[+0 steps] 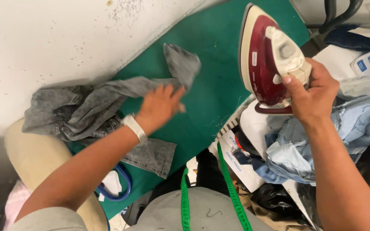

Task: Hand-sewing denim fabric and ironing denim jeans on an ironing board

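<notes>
My right hand is wrapped tight around the handle of the red-and-cream iron; my left hand lies flat on the grey denim garment, fingers together.

I hold the iron lifted and tipped at about two o'clock from my left hand, its soleplate turned away from the green ironing board, so no heat touches cloth while I arrange it. My left palm presses the denim down near the board's middle, one end of it running up toward twelve o'clock, the bunched bulk spilling off toward nine o'clock. A pile of pale blue clothes waits at four o'clock, under my right forearm, close at hand. A green measuring tape hangs from my neck at six o'clock.
</notes>
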